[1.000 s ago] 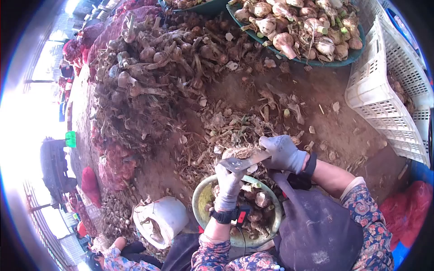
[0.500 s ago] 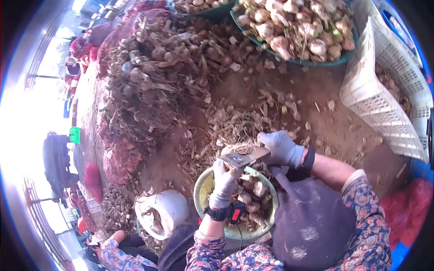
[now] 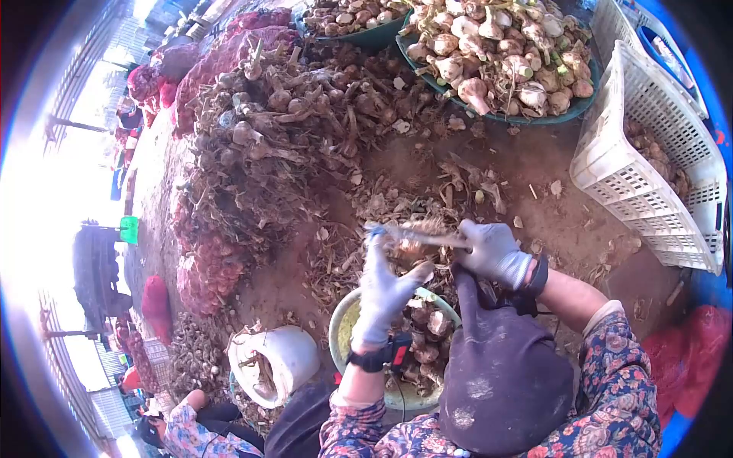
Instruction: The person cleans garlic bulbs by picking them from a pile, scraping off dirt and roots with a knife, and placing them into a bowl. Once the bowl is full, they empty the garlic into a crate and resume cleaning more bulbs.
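My gloved right hand (image 3: 495,253) is closed around a knife (image 3: 439,240), whose flat blade points left and is smeared by motion. Opposite it, my gloved left hand (image 3: 382,298) has its thumb and fingers curved around a blurred garlic bulb (image 3: 408,256); the blade crosses just past it, with pale roots beyond. A dark strapped device (image 3: 374,359) sits on my left wrist. Below the hands is a pale green basin (image 3: 336,336) with garlic bulbs (image 3: 429,336) in it, partly hidden by my left wrist and the dark cloth on my lap.
A heap of untrimmed garlic (image 3: 267,145) spreads at upper left. Trimmings (image 3: 382,206) litter the ground ahead. A green tub (image 3: 489,114) heaped with garlic stands at the top, a white crate (image 3: 634,183) at right. A white bucket (image 3: 298,351) lies left; another person (image 3: 191,427) sits lower left.
My left hand has risen slightly and its thumb has spread from the fingers. The knife has shifted up and tilted nearly edge-on. The view has moved a little.
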Demonstrator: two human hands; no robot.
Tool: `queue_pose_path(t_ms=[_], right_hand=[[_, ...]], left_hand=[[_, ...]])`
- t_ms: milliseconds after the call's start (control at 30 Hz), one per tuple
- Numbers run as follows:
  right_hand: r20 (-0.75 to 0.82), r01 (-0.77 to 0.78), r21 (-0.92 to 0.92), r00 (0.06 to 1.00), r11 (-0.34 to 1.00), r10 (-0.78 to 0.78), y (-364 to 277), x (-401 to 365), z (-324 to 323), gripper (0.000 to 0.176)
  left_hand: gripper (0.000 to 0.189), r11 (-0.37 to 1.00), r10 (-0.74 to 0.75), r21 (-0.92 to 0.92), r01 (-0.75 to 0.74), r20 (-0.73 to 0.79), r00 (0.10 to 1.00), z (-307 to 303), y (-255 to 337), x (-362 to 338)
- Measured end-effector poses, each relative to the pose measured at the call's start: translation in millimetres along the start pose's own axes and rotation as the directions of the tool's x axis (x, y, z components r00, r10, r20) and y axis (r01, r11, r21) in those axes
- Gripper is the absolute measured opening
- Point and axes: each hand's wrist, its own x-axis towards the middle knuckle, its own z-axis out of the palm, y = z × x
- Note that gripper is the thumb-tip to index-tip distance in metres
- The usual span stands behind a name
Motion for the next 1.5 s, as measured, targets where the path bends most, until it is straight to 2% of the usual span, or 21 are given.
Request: queue_pose_path(t_ms=[33, 100, 300, 467, 567, 700, 800, 867, 900, 967, 1000, 1033, 1100, 1167, 1200, 1233, 1300, 1367, 1400, 1467, 1500], right_hand=[[0.044, 0.036, -0.049, 0.998, 0.998, -0.034, -2.6, -0.5, 3.3, 0.027], [0.035, 0.081, -0.071, 0.996, 0.994, -0.079, -9.4, -0.3, -2.5, 0.029], [0.031, 0.154, -0.064, 0.988, 0.986, -0.152, -17.8, -1.9, -7.8, 0.04], [0.06, 0.2, -0.013, 0.978, 0.98, -0.199, -28.8, -4.0, -17.4, 0.046], [0.066, 0.21, -0.007, 0.976, 0.978, -0.209, -29.8, -2.3, -19.0, 0.046], [-0.003, 0.299, 0.02, 0.954, 0.954, -0.299, -16.2, 0.2, -2.7, 0.044], [-0.044, 0.084, -0.015, 0.995, 0.996, -0.085, -2.9, 9.0, 13.2, 0.03], [-0.039, -0.207, -0.084, 0.978, 0.975, 0.205, 49.4, 22.5, 15.2, 0.025], [0.014, -0.367, -0.122, 0.929, 0.922, 0.371, 83.0, 26.3, 18.1, 0.024], [-0.224, -0.238, -0.025, 0.948, 0.971, 0.226, 74.7, 13.9, 8.6, 0.025], [-0.318, -0.189, -0.065, 0.935, 0.98, 0.159, 67.3, 9.5, 8.3, 0.026], [-0.273, -0.239, -0.031, 0.936, 0.971, 0.221, 50.9, 3.6, -2.9, 0.023], [-0.309, -0.186, 0.075, 0.93, 0.98, 0.2, 35.5, 2.7, -4.9, 0.018], [-0.203, -0.055, 0.263, 0.973, 0.963, 0.111, -3.5, -2.0, -24.9, 0.012], [-0.177, 0.107, 0.205, 0.982, 0.973, -0.071, -18.8, -4.4, -32.5, 0.014], [-0.175, 0.291, 0.106, 0.947, 0.951, -0.271, -21.3, -3.0, -23.3, 0.015], [-0.119, 0.425, 0.112, 0.903, 0.898, -0.412, -43.4, -4.1, -29.1, 0.021], [-0.073, 0.403, 0.056, 0.914, 0.913, -0.399, -45.9, -1.3, -28.0, 0.022], [-0.05, 0.395, 0.033, 0.918, 0.918, -0.393, -46.0, 0.0, -25.0, 0.023], [-0.073, 0.31, -0.02, 0.948, 0.95, -0.311, -14.3, 9.5, 1.0, 0.02], [-0.09, 0.244, -0.092, 0.964, 0.965, -0.252, 3.6, 16.2, 11.5, 0.019]], left_hand=[[0.071, 0.999, -0.049, -0.011, 0.049, -0.011, 0.999, 16.7, -9.2, 3.8], [0.069, 0.918, -0.185, -0.341, 0.202, 0.082, 0.979, 33.2, -26.0, 13.5], [0.061, 0.902, -0.028, -0.431, 0.006, -0.045, 0.999, 28.7, -31.4, 10.0], [0.049, 0.752, -0.206, -0.63, 0.195, 0.056, 0.977, 22.5, -29.5, -2.2], [0.044, 0.866, -0.072, -0.5, 0.018, -0.089, 0.993, 22.2, -25.9, -0.8], [0.042, 0.847, -0.057, -0.532, 0.016, -0.06, 0.997, 15.7, -7.2, -5.4], [0.043, 0.806, -0.112, -0.57, 0.157, 0.113, 0.987, 18.7, -23.1, -11.2], [0.044, 0.728, 0.081, -0.678, 0.1, 0.23, 0.97, -6.4, 18.7, -23.5], [0.044, 0.57, 0.213, -0.82, 0.045, 0.201, 0.956, -27.4, 44.6, -39.6], [0.059, 0.774, 0.155, -0.631, -0.055, 0.104, 0.982, -45.2, 38.7, -29.6], [0.063, 0.667, 0.026, -0.735, 0.123, 0.188, 0.982, -45.8, 33.0, -33.4], [0.068, 0.534, -0.051, -0.807, 0.251, 0.266, 0.963, -44.3, 28.9, -24.9], [0.075, 0.581, 0.064, -0.796, 0.168, 0.25, 0.966, -38.4, 11.9, -19.4], [0.078, 0.564, 0.021, -0.806, 0.179, 0.231, 0.973, -28.9, 2.9, -18.2], [0.07, 0.563, 0.07, -0.82, 0.103, 0.172, 0.983, -24.4, 2.1, -17.0], [0.066, 0.634, 0.002, -0.754, 0.17, 0.221, 0.975, -20.1, -19.1, -19.3], [0.057, 0.743, -0.146, -0.595, 0.307, 0.304, 0.941, -8.9, -74.2, -29.1], [0.04, 0.65, -0.094, -0.736, 0.19, 0.17, 0.981, -9.5, -18.8, -27.9], [0.043, 0.883, -0.008, -0.463, 0.081, 0.158, 0.987, -14.1, -23.2, -25.5], [0.053, 0.675, 0.186, -0.733, -0.083, 0.06, 0.981, -7.8, -8.7, -16.8], [0.061, 0.607, 0.071, -0.793, 0.047, 0.113, 0.991, -7.4, -1.8, -19.2]])
